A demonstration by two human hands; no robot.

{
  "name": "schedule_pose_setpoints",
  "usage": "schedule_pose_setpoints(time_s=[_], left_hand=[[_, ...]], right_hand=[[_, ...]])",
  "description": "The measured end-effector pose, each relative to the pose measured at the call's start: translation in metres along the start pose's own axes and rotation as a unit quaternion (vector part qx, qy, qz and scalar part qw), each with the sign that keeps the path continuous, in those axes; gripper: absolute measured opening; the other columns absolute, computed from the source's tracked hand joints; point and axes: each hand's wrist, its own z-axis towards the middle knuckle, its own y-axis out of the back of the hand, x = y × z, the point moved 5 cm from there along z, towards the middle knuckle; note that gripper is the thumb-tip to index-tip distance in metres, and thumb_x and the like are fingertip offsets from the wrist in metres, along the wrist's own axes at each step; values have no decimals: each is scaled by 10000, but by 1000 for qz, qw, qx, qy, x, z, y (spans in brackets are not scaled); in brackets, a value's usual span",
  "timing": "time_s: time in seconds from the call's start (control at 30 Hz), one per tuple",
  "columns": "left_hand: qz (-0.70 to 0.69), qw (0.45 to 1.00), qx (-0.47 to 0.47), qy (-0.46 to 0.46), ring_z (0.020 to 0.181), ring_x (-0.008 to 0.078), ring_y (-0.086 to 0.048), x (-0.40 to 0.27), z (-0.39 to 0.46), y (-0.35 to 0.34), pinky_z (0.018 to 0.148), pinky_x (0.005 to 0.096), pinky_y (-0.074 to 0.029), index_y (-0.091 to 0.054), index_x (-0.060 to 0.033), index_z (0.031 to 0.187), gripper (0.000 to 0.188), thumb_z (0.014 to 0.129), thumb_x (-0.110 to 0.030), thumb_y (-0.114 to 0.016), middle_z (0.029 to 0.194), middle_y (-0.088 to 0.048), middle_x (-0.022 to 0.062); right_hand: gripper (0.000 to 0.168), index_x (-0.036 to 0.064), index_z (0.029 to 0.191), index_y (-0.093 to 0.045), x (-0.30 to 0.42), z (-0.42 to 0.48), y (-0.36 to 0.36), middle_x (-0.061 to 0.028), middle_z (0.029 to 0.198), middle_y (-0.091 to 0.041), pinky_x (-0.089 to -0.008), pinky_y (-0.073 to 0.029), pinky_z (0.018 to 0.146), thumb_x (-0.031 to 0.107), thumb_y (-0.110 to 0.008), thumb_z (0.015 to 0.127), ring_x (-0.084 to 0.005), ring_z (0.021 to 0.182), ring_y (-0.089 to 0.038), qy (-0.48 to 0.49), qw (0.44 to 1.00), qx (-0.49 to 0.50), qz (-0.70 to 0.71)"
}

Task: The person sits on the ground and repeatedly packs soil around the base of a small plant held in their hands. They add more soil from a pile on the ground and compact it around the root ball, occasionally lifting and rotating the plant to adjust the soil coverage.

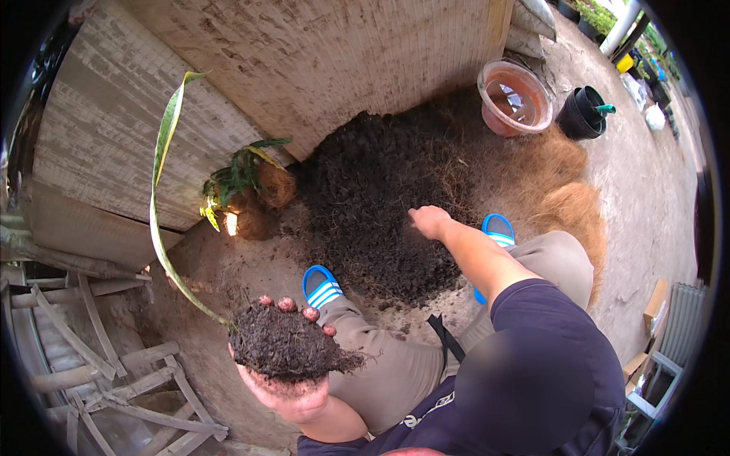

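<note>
On my raised left hand (288,399) rests a dark root ball (285,342), its fingertips curled over the far side. From the ball's left end rises one long, bowed variegated leaf (154,199), green with pale edges. Thin roots trail from the right end. My right hand (430,221) reaches over a heap of dark potting soil (365,194) between and beyond my feet. Its fingers point left, at or just above the soil; whether they pinch any cannot be seen. Fine fibres are mixed through the heap's right side.
Left of the heap, leafy plants (242,171) with fibre-wrapped root balls lean by a panel wall (319,51). Brown fibre (564,199) lies to the right, below a water-filled tub (516,97) and stacked black pots (579,114). A wooden frame (142,393) stands lower left.
</note>
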Motion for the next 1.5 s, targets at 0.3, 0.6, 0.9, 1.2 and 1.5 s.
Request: schedule_pose_setpoints(time_s=[0.3,0.6,0.9,1.2,1.5], left_hand=[[44,998,-43,-29,986,259,-471,-12,3,5,791,467,-381,-371,-101,1211,404,870,-318,-377,1134,-455,75],[51,995,-63,-60,1018,250,-471,-25,-7,24,808,443,-388,-393,-99,1218,396,863,-274,-392,1158,-459,67],[52,992,-85,-77,1039,238,-459,-30,-14,31,848,447,-369,-369,-130,1258,447,834,-262,-420,1183,-449,52],[62,995,-59,-53,1063,245,-452,-29,-12,32,860,458,-363,-375,-142,1254,440,843,-283,-443,1182,-449,53],[59,992,-112,-20,999,317,-510,-29,-7,21,852,525,-399,-464,-98,1167,362,849,-270,-432,1116,-521,106]], right_hand=[[315,13,972,-536,31,13,-3,-179,874,-630,-427,-479,737,304,-520,852,-333,875,-601,18,999,-4,29],[390,48,1007,-561,52,22,-11,-135,889,-643,-407,-487,718,397,-441,879,-301,869,-611,19,999,31,-8],[308,86,1063,-524,66,42,-25,-125,1092,-555,-408,-422,822,310,-485,856,-275,1028,-529,19,996,-88,16],[405,122,1212,-457,90,59,-35,-120,1226,-452,-442,-363,903,217,-521,823,-272,1131,-440,51,994,-96,-24],[408,134,1190,-474,81,75,-44,-112,1162,-475,-430,-375,885,172,-544,789,-279,1093,-451,50,988,-148,-18]])
